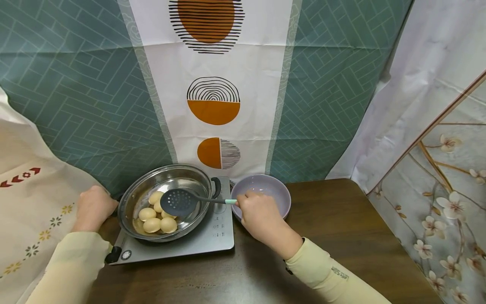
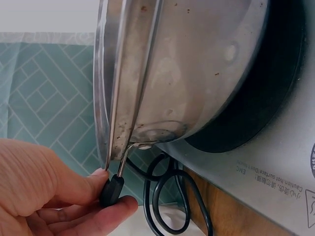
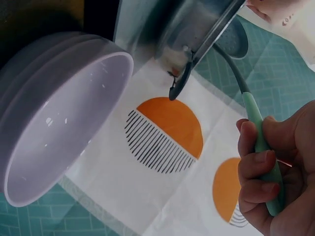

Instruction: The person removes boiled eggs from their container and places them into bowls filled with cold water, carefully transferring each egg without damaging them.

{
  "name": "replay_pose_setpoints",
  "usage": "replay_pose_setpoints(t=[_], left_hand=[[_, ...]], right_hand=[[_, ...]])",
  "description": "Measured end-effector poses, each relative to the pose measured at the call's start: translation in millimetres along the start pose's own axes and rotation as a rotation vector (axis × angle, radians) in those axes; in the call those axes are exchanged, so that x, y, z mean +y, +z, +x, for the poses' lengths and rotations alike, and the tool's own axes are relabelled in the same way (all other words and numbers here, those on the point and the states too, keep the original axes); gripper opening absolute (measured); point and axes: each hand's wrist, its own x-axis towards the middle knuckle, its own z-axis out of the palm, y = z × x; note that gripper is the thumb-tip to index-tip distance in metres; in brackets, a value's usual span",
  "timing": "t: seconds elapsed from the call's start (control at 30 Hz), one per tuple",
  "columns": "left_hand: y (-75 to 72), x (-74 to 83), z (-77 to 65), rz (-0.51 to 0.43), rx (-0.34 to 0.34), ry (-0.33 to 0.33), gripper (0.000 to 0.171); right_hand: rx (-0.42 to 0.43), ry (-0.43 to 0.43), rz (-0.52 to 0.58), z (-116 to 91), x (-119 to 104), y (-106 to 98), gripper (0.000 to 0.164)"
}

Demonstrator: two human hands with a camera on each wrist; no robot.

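Note:
A steel pan (image 1: 129, 219) sits on the cooktop, with several peeled-looking, pale brown eggs (image 1: 152, 225) gathered at its left side. At the pan's left side handle (image 2: 112, 191), my left hand (image 1: 93, 207) pinches the black grip between thumb and fingers. My right hand (image 1: 262, 217) curls its fingers round the mint-green handle (image 3: 261, 132) of a slotted skimmer. The skimmer's dark perforated head (image 1: 178, 202) hangs over the pan, partly covering the eggs; whether it touches any cannot be told. Nothing shows in the skimmer's head.
A lilac bowl (image 1: 282, 196) stands right of the cooktop (image 1: 222, 242), partly behind my right hand. The pan's other black handle (image 1: 217, 187) points toward it. A black cord (image 2: 184, 196) lies coiled by the cooktop. Patterned cloth (image 1: 322, 84) hangs behind the wooden table (image 1: 334, 228).

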Motion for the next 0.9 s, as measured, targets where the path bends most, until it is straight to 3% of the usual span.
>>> replay_pose_setpoints(t=[0.6,0.9], left_hand=[[-0.2,-3.1,-1.3,0.01,0.006,0.028,0.032],[1.9,-0.1,-0.5,0.009,0.011,0.028,0.031]], right_hand=[[-0.033,-0.068,-0.007,6.2,-13.2,4.9,0.015],[-0.091,-0.045,-0.007,4.1,-13.5,7.4,0.016]])
